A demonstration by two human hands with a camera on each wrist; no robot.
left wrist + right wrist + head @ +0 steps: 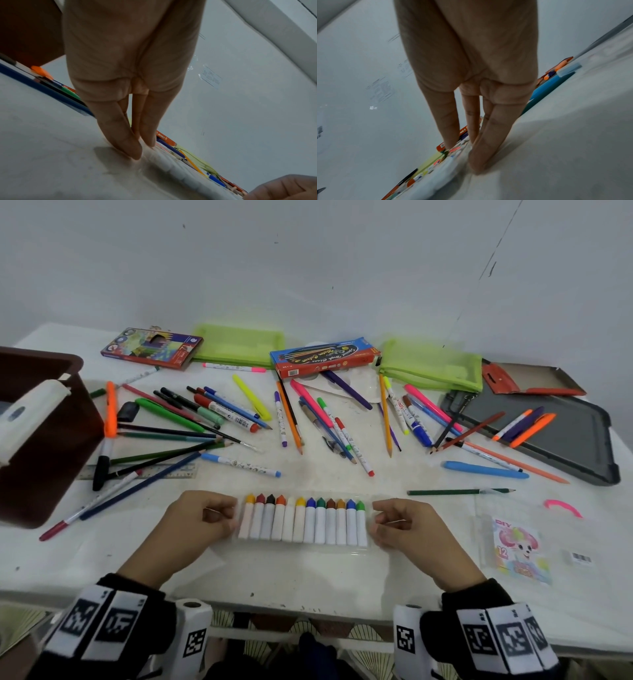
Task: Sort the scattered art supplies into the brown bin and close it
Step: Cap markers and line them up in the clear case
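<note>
Left hand (205,517) and right hand (402,522) — fingertips pressed against either end of the crayon row (303,520) — lower centre; brown bin (41,436) at left.

the head camera looks forward and down from above the near table (308,577) edge, taking in the far wall. each wrist camera sits low and close behind its own fingers, tilted, facing the far wall. all three share the crayon row (303,522) between the hands.
</note>
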